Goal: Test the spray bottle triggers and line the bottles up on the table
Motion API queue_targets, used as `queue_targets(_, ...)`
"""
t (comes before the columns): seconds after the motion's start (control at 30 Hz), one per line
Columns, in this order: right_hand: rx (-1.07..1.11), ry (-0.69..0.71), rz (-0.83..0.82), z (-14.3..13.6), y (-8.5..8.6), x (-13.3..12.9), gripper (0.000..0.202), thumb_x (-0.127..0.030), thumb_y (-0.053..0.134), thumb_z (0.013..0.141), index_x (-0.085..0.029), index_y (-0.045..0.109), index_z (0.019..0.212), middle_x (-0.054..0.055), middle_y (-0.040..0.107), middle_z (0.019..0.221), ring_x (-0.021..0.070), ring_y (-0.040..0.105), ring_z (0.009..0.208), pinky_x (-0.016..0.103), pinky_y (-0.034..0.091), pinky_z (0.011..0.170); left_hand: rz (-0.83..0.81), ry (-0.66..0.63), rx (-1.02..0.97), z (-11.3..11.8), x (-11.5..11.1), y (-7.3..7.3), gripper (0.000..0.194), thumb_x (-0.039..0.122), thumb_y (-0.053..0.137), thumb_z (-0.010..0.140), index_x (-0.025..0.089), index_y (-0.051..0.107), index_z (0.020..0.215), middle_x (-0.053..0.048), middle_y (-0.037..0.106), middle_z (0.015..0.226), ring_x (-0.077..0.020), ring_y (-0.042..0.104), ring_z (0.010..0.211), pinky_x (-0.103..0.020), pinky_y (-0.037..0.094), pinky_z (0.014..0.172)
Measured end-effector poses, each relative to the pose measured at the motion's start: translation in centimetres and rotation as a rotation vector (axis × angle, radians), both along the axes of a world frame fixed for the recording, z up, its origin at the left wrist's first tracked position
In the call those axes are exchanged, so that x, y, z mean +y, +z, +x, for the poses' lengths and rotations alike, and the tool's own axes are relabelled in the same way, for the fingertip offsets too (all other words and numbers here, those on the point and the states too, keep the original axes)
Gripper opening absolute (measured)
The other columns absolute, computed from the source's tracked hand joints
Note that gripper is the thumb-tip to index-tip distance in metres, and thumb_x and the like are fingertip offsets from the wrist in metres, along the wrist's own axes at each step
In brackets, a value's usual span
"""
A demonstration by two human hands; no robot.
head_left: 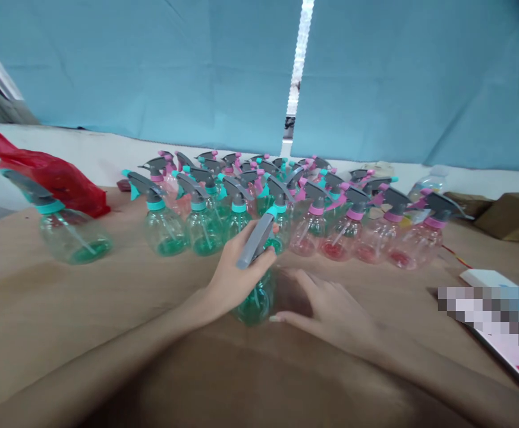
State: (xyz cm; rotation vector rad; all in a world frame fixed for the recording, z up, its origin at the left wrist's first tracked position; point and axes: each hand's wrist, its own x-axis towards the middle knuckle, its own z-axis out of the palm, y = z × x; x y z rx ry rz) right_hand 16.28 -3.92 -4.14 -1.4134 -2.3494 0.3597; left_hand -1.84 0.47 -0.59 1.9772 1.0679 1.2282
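My left hand (235,267) is closed round the neck of a green spray bottle (255,303) with a grey and teal trigger head. The bottle is at the front of the rows, close to me, and the fingers partly hide its neck. To its right, my right hand (335,303) has its thumb and fingers apart and holds nothing; it is slightly blurred. Behind both hands stand several spray bottles in rows, green ones (167,232) on the left and pink ones (346,235) on the right.
A separate green spray bottle (74,238) stands at the left, beside a red plastic bag (58,178). Cardboard boxes (509,214) and a clear bottle (433,181) are at the back right. A flat item, partly pixelated (500,333), lies at the right. Blue sheeting (152,71) hangs behind the wooden table (13,297).
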Motion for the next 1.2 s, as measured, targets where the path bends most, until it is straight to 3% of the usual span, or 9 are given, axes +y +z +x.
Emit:
queue_targets(0.17, -0.022, -0.028, 0.080, -2.3, 0.9, 0.0, 0.060, -0.059, 0.055, 0.081, -0.014, 0.049, 0.120, 0.013, 0.065, 0.113, 0.0332, 0.064, 0.100, 0.047, 0.053, 0.074, 0.078, 0.033, 0.063, -0.5, -0.2, -0.1, 0.028, 0.022, 0.049, 0.086, 0.022, 0.054, 0.113, -0.004, 0.064, 0.102, -0.0195, 0.061, 0.088, -0.034, 0.049, 0.076)
queue_targets(0.33, -0.055, -0.036, 0.235, -5.8, 1.2, 0.0, 0.058, -0.063, 0.057, 0.077, -0.010, 0.057, 0.102, 0.014, 0.067, 0.094, 0.0321, 0.065, 0.089, 0.042, 0.054, 0.064, 0.117, 0.100, 0.108, -2.3, -0.8, 0.0, 0.023, 0.026, 0.052, 0.087, 0.021, 0.052, 0.110, -0.004, 0.064, 0.100, -0.0194, 0.062, 0.087, -0.035, 0.049, 0.080)
queue_targets(0.43, -0.031, -0.025, 0.320, -8.4, 1.4, 0.1, 0.073, -0.068, 0.057, 0.073, -0.006, 0.055, 0.112, 0.016, 0.066, 0.101, 0.0326, 0.062, 0.097, 0.043, 0.055, 0.068, 0.124, 0.182, 0.132, -4.2, -1.3, 0.0, 0.025, 0.032, 0.055, 0.087, 0.021, 0.051, 0.110, -0.005, 0.063, 0.106, -0.0215, 0.062, 0.095, -0.037, 0.048, 0.084)
queue_targets(0.57, -0.026, -0.024, 0.385, -12.5, 1.4, 0.3, 0.084, -0.069, 0.055, 0.073, -0.002, 0.049, 0.123, 0.021, 0.062, 0.111, 0.0345, 0.057, 0.105, 0.043, 0.056, 0.068, 0.129, 0.287, 0.159, -7.6, -1.9, 0.0, 0.034, 0.040, 0.057, 0.087, 0.022, 0.048, 0.114, -0.006, 0.060, 0.114, -0.0248, 0.058, 0.104, -0.041, 0.046, 0.088)
queue_targets(0.77, 0.042, 0.068, 0.370, -19.2, 1.6, 1.4, 0.065, -0.053, 0.058, 0.077, -0.004, 0.052, 0.119, 0.020, 0.058, 0.117, 0.0310, 0.055, 0.106, 0.041, 0.054, 0.072, 0.155, 0.455, 0.176, -14.3, -2.5, 0.2, 0.040, 0.045, 0.060, 0.084, 0.023, 0.049, 0.116, -0.006, 0.060, 0.113, -0.0265, 0.057, 0.106, -0.043, 0.045, 0.091)
queue_targets(0.93, 0.120, 0.179, 0.363, -24.2, 1.9, 3.7, 0.049, -0.051, 0.056, 0.081, -0.009, 0.057, 0.108, 0.013, 0.063, 0.103, 0.0290, 0.054, 0.105, 0.040, 0.051, 0.079, 0.093, 0.562, 0.222, -20.8, -3.5, -0.8, 0.081, 0.053, 0.062, 0.079, 0.027, 0.022, 0.144, -0.011, 0.037, 0.145, -0.0333, 0.035, 0.132, -0.055, 0.032, 0.104)
queue_targets(1.1, 0.115, 0.169, 0.308, -27.3, 2.5, 6.7, 0.065, -0.052, 0.063, 0.077, -0.007, 0.047, 0.121, 0.019, 0.061, 0.113, 0.0336, 0.051, 0.114, 0.043, 0.049, 0.082, 0.052, 0.713, 0.070, -25.4, -5.8, -2.4, 0.067, 0.052, 0.061, 0.081, 0.022, 0.037, 0.136, -0.013, 0.046, 0.137, -0.0306, 0.043, 0.127, -0.048, 0.042, 0.099)
queue_targets(1.2, 0.076, 0.140, 0.250, -28.4, 3.0, 8.1, 0.074, -0.057, 0.065, 0.073, -0.008, 0.044, 0.124, 0.021, 0.063, 0.111, 0.0355, 0.057, 0.107, 0.043, 0.049, 0.079, -0.025, 0.776, 0.009, -27.0, -7.0, -2.9, 0.059, 0.052, 0.059, 0.082, 0.021, 0.044, 0.130, -0.013, 0.050, 0.132, -0.0306, 0.049, 0.121, -0.048, 0.045, 0.095)
